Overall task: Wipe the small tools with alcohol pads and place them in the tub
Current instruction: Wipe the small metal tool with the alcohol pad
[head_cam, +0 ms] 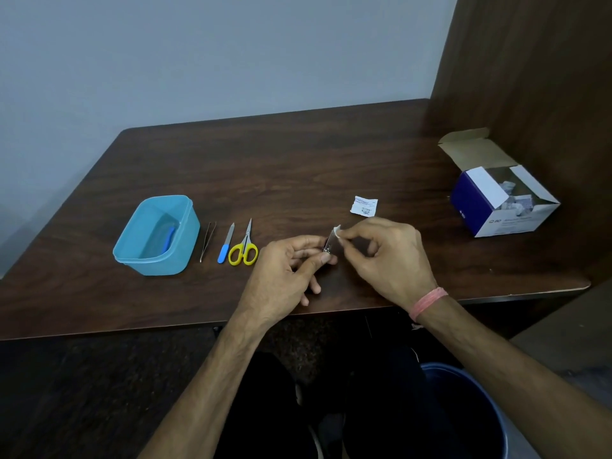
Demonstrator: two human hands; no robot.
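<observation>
The small, stiff, likely slippery metal nail clipper [329, 245] is pinched at its base by the left hand [291, 260], while the soft alcohol pad [337, 231] is pinched against it by the right hand [384, 250].

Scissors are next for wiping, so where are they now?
In the head view, the scissors lie on the table, left of the left hand, beside the nail file.
</observation>
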